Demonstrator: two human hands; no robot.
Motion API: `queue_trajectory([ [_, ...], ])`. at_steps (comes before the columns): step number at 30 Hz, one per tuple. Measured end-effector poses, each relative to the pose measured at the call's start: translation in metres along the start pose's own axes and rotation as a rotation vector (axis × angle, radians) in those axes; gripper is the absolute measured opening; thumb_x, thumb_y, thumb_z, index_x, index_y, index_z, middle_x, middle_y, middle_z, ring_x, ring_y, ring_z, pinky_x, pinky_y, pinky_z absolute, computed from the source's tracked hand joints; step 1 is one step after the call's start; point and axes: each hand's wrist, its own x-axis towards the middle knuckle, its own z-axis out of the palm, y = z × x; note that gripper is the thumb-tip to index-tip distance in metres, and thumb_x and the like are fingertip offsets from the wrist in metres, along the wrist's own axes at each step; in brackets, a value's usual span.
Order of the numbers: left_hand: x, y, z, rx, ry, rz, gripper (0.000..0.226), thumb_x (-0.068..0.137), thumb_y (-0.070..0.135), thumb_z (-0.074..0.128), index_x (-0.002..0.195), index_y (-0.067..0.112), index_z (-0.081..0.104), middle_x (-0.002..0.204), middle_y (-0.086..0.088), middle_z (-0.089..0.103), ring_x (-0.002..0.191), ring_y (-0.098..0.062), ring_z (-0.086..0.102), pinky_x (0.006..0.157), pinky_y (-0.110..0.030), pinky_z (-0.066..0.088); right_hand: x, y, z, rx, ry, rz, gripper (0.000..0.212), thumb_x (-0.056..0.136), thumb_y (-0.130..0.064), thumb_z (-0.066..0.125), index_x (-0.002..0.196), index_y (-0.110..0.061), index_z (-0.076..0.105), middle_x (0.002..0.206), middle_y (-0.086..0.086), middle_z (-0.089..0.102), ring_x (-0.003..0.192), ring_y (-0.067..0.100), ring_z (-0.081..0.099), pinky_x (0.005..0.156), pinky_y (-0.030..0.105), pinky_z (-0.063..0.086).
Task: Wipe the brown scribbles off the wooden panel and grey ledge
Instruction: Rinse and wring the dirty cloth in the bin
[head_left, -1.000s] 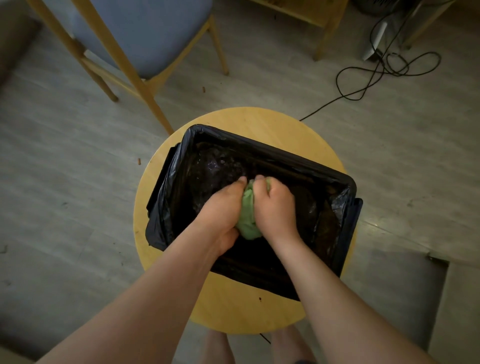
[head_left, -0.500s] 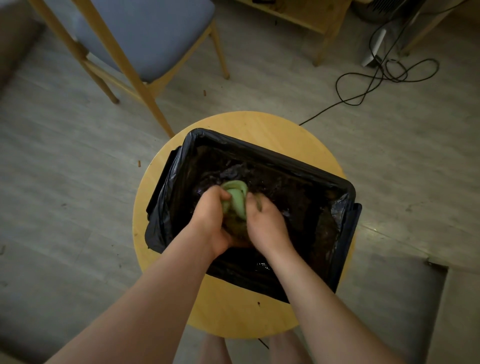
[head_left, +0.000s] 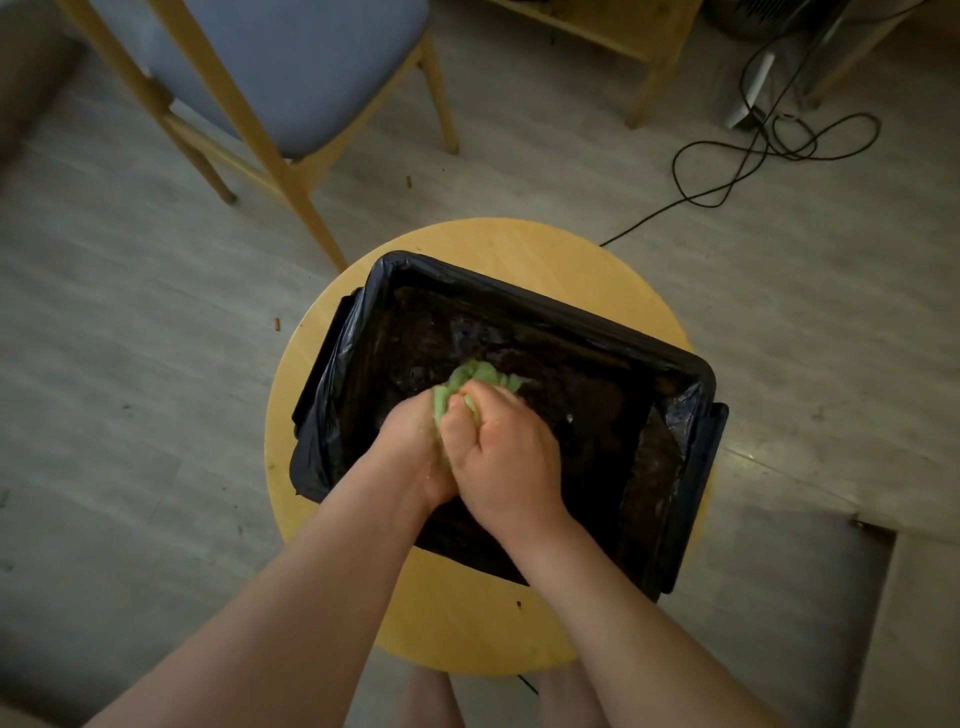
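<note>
Green cloth (head_left: 482, 375) is bunched tight btwn both hands, low over the black bag-lined tub (head_left: 698, 375) on the round wooden table (head_left: 519, 244). Left hand (head_left: 411, 441) and right hand (head_left: 509, 453) each grip it w/ curled fingers. A sec ago they sat side by side. Now the right has rolled over the left and the cloth bulges out the far side, i.e. a wringing twist. So prob. prep only: cloth's getting squeezed out, no wiping yet. Scribbled panel & ledge aren't in view. Chair (head_left: 311, 67) and a loose cable (head_left: 727, 174) lie beyond.
</note>
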Motion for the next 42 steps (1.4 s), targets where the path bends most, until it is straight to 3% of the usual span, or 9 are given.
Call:
queue_trajectory([
  [3,0.002,-0.001,0.005,0.006,0.028,0.036,0.031,0.102,0.001,0.048,0.086,-0.003,0.074,0.081,-0.017,0.073,0.070,-0.023,0.074,0.063,-0.029,0.060,0.013,0.015,-0.003,-0.133,-0.061,0.106,0.037,0.099,-0.041,0.034,0.085,-0.015,0.057,0.090,0.001,0.062,0.078,0.025,0.059,0.062,0.037,0.044],
  [10,0.002,-0.002,0.006,0.117,0.112,0.062,0.037,0.099,0.004,0.052,0.135,0.013,0.056,0.115,-0.016,0.073,0.101,-0.035,0.073,0.074,-0.053,0.064,0.019,0.047,-0.013,-0.116,-0.057,0.598,0.039,0.110,-0.030,0.038,0.143,-0.011,0.041,0.140,0.023,0.040,0.122,0.045,0.046,0.083,0.043,0.044],
  [13,0.001,-0.002,0.006,0.200,0.167,0.048,0.051,0.097,0.004,0.056,0.135,0.037,0.047,0.116,-0.007,0.067,0.103,-0.033,0.069,0.075,-0.057,0.062,0.018,0.048,-0.008,0.028,-0.081,0.649,0.046,0.107,-0.043,0.037,0.140,-0.014,0.045,0.136,0.017,0.050,0.121,0.038,0.052,0.089,0.038,0.043],
  [17,-0.005,0.006,0.012,-0.009,0.117,-0.067,0.024,0.093,0.025,0.057,0.107,0.015,0.075,0.099,-0.011,0.078,0.093,-0.031,0.074,0.081,-0.051,0.060,0.009,0.033,0.002,0.205,-0.227,0.527,0.032,0.106,-0.045,0.041,0.107,-0.023,0.064,0.099,0.001,0.071,0.093,0.022,0.069,0.084,0.046,0.057],
  [22,-0.007,0.011,0.010,-0.010,0.070,-0.080,0.031,0.098,0.021,0.058,0.068,0.013,0.057,0.057,-0.003,0.055,0.045,-0.016,0.058,0.045,-0.022,0.048,-0.013,-0.008,-0.015,0.241,-0.096,0.161,0.034,0.103,-0.038,0.053,0.074,-0.021,0.057,0.066,-0.003,0.058,0.059,0.014,0.058,0.050,0.033,0.047],
  [26,-0.008,0.012,0.009,0.111,0.136,-0.062,0.037,0.102,0.011,0.050,0.066,0.015,0.045,0.052,-0.001,0.042,0.037,-0.012,0.046,0.036,-0.019,0.040,-0.013,-0.012,-0.014,0.185,0.027,0.020,0.039,0.095,-0.037,0.047,0.061,-0.019,0.043,0.057,-0.007,0.045,0.052,0.017,0.049,0.046,0.041,0.041],
  [33,-0.014,0.009,0.017,0.033,0.095,-0.036,0.031,0.101,0.007,0.054,0.072,0.006,0.065,0.052,-0.005,0.062,0.047,-0.016,0.063,0.056,-0.030,0.055,-0.004,0.012,-0.005,-0.056,0.129,-0.009,0.038,0.099,-0.039,0.033,0.072,-0.021,0.053,0.070,-0.008,0.053,0.058,0.015,0.054,0.049,0.031,0.043],
  [38,-0.009,0.004,0.017,0.113,0.091,-0.023,0.024,0.102,0.015,0.051,0.111,0.004,0.070,0.099,-0.016,0.076,0.090,-0.030,0.075,0.080,-0.047,0.064,0.019,0.044,-0.014,-0.123,0.003,0.428,0.033,0.106,-0.042,0.036,0.112,-0.017,0.057,0.110,0.009,0.063,0.093,0.032,0.064,0.068,0.038,0.044],
  [42,-0.002,0.002,0.007,0.231,0.206,0.044,0.038,0.100,0.029,0.058,0.130,0.031,0.036,0.118,-0.010,0.060,0.103,-0.036,0.068,0.072,-0.051,0.065,0.015,0.049,-0.024,0.060,0.046,0.744,0.048,0.105,-0.056,0.042,0.141,-0.024,0.034,0.143,0.015,0.035,0.107,0.038,0.057,0.076,0.038,0.043],
])
